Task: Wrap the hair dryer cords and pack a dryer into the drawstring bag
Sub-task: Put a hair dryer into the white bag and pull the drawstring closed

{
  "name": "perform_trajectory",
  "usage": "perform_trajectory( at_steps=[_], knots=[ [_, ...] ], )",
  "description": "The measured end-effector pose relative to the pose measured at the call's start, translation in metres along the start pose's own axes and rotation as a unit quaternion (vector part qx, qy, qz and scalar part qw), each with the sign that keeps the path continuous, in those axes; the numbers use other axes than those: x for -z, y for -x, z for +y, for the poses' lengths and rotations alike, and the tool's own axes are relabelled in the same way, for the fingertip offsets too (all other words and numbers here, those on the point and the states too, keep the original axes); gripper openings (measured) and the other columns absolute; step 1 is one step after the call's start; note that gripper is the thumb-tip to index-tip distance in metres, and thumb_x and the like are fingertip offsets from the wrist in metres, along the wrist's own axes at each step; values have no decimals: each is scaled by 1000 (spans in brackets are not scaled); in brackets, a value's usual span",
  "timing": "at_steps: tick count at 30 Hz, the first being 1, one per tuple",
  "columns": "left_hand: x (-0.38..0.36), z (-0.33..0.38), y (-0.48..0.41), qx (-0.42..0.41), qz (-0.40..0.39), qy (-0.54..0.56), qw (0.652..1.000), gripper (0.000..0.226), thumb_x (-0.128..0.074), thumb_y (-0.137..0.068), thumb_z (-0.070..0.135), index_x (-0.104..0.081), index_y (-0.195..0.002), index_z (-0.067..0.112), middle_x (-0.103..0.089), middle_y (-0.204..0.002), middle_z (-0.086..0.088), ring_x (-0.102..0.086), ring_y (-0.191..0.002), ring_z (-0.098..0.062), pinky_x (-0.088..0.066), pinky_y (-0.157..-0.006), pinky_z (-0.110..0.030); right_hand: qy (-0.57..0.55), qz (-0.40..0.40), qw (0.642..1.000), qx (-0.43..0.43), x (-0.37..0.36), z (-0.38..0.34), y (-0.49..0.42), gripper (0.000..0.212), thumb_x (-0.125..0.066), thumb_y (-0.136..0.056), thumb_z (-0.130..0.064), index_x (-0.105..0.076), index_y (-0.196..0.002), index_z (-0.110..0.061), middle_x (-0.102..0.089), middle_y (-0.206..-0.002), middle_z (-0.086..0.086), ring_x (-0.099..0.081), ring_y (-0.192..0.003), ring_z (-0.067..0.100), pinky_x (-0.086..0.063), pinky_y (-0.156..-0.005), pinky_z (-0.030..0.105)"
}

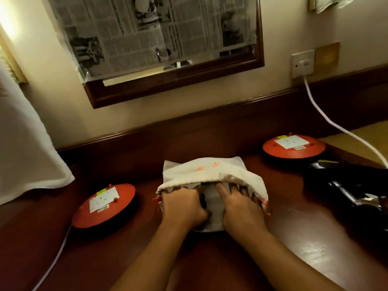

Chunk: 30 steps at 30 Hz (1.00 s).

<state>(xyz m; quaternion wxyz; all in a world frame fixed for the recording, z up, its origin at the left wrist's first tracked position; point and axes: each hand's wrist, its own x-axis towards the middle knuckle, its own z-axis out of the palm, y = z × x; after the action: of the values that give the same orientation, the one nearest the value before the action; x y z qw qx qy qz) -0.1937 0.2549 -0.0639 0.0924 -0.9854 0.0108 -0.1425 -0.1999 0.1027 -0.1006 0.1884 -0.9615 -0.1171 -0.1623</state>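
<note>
A cream drawstring bag with an orange print lies in the middle of the dark wooden desk, its mouth facing me. A white hair dryer is partly inside the mouth, with a dark part showing at its left. My left hand grips the dryer and the bag's left rim. My right hand rests on the dryer with its fingers spread inside the right side of the opening. Orange drawstring ends hang at both sides. A black hair dryer lies at the right.
Two orange round socket reels sit on the desk, one at the left and one at the back right. A white cable runs from a wall socket. A white towel hangs at the left. A newspaper-covered mirror is above.
</note>
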Motion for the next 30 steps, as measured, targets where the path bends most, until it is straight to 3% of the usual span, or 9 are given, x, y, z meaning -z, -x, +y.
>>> perform_trajectory(
  at_steps=[7,12,15,19,21,24,26,28,30],
  knots=[
    [-6,5,3,89,61,-6,994,46,-56,-78,61,-72,-103,25,-76,-97,-1,-71,-89,-23,-41,-70,-29,0,25,1000,8,14,3,9,71,-59,-83,-14,-35,-147,-34,-51,-142,6,-44,-134,33,-40,-107,44],
    [-13,-11,-6,150,81,15,985,69,-52,-72,69,-62,-132,37,-68,-130,3,-61,-121,-27,-45,-95,-39,-20,33,999,18,25,-1,20,67,-60,-81,-7,-45,-140,-36,-59,-132,1,-54,-125,31,-45,-102,44],
    [-15,-17,-9,182,59,24,981,76,-52,-69,70,-54,-138,37,-60,-140,1,-55,-129,-29,-45,-101,-41,-12,44,999,15,27,-6,27,72,-81,-52,-3,-67,-116,-32,-71,-105,1,-70,-98,31,-58,-78,44],
    [-20,-21,-5,188,31,21,981,75,-51,-71,66,-52,-138,34,-61,-136,-1,-58,-123,-29,-49,-95,-41,-36,38,998,36,30,-13,34,67,-63,-82,-5,-45,-139,-34,-57,-133,-1,-53,-126,29,-42,-104,44],
    [-23,-22,-2,156,21,7,988,70,-48,-76,64,-50,-139,33,-59,-138,-2,-58,-122,-29,-50,-94,-42,-10,30,998,59,32,-13,36,67,-64,-80,-8,-45,-139,-32,-61,-123,2,-58,-115,32,-46,-94,45],
    [-17,-22,5,107,9,-28,994,64,-46,-79,61,-49,-139,37,-57,-140,1,-55,-125,-27,-49,-92,-39,-68,126,981,135,27,-12,40,37,-73,-74,-23,-66,-110,-24,-66,-88,0,-63,-77,26,-52,-63,39],
    [-15,-21,11,106,10,-22,994,66,-38,-75,59,-49,-138,40,-56,-139,1,-54,-124,-27,-48,-91,-40,-175,206,935,230,28,-16,40,9,-65,-89,-24,-70,-91,-17,-65,-81,-1,-60,-73,19,-48,-61,37],
    [-18,-22,18,129,4,49,990,72,-28,-74,59,-49,-140,39,-54,-143,1,-53,-126,-27,-47,-98,-39,-228,263,902,256,36,-22,31,13,-64,-92,-20,-71,-85,-11,-65,-80,0,-58,-73,17,-47,-63,33],
    [-16,-21,23,135,-22,139,981,63,-37,-88,53,-46,-147,31,-49,-150,-4,-49,-134,-27,-41,-110,-35,-231,302,893,243,39,-24,15,12,-64,-92,-17,-70,-84,-11,-65,-82,0,-58,-77,17,-47,-68,34]
  ],
)
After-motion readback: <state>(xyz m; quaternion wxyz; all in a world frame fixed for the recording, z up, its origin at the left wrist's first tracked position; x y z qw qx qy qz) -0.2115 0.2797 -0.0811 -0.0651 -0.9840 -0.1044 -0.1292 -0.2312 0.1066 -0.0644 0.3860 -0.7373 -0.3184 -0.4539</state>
